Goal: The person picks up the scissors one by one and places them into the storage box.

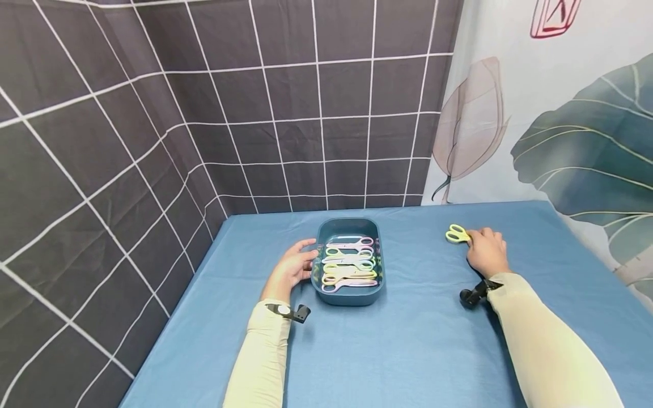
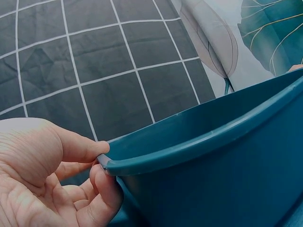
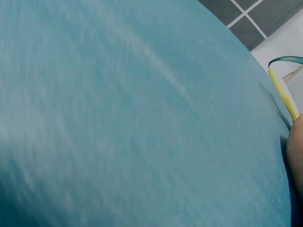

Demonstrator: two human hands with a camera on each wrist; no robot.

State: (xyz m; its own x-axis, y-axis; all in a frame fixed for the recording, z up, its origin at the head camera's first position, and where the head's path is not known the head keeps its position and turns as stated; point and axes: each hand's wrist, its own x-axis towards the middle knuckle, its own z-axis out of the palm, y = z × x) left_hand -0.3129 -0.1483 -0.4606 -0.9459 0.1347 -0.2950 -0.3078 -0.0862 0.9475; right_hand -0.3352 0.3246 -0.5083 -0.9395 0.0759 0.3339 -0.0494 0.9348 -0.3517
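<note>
My left hand (image 1: 293, 267) pinches the left rim of a dark teal plastic bin (image 1: 349, 299), thumb and fingers on either side of the edge in the left wrist view. Several pairs of scissors (image 1: 350, 267) with pastel handles lie crosswise in a row inside it. Off to the right, my right hand (image 1: 487, 252) grips a pair of yellow-handled scissors (image 1: 453, 237) low over the cloth. Its handle loops stick out to the left, while the blades are hidden by the hand. Only part of the yellow handle (image 3: 283, 92) and a finger show in the right wrist view.
A blue cloth (image 1: 398, 351) covers the table. Behind and to the left hangs a dark curtain (image 1: 296, 136) with a white grid. At the right is a white curtain (image 1: 515, 175) printed with large leaves. Both wrists carry small black cameras.
</note>
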